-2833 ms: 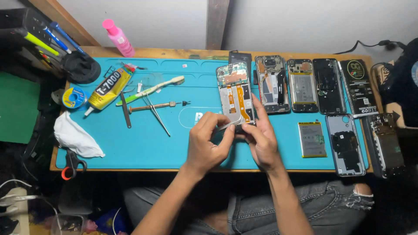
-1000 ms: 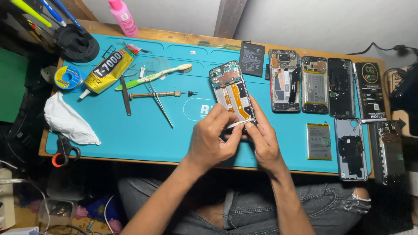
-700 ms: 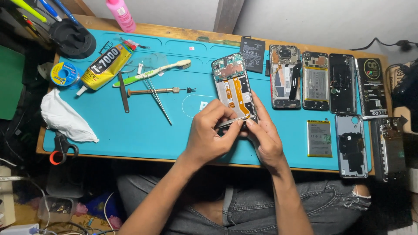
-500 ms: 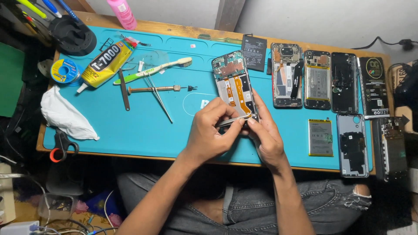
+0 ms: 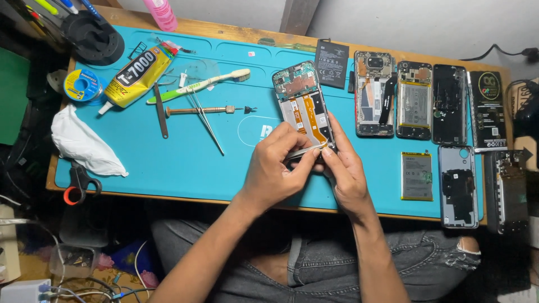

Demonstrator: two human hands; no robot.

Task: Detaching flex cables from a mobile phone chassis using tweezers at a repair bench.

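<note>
An opened phone frame [image 5: 302, 106], its green board and orange flex cable exposed, lies tilted on the teal work mat [image 5: 185, 163]. My left hand [image 5: 281, 165] and my right hand [image 5: 343, 168] both pinch its near end, fingertips meeting at the bottom edge. The lower end of the phone is hidden under my fingers. Whether a small tool sits between my fingertips I cannot tell.
Right of my hands lie several disassembled phones [image 5: 373, 92], back covers [image 5: 458, 185] and a loose battery [image 5: 416, 175]. On the left sit a glue tube [image 5: 135, 76], toothbrush [image 5: 196, 87], tweezers [image 5: 206, 120], screwdriver [image 5: 202, 110], white cloth [image 5: 84, 146], scissors [image 5: 76, 182] and solder spool [image 5: 81, 85].
My hands have stayed on the phone's near end. The phone has turned slightly more upright on the mat and the view has drifted a little.
</note>
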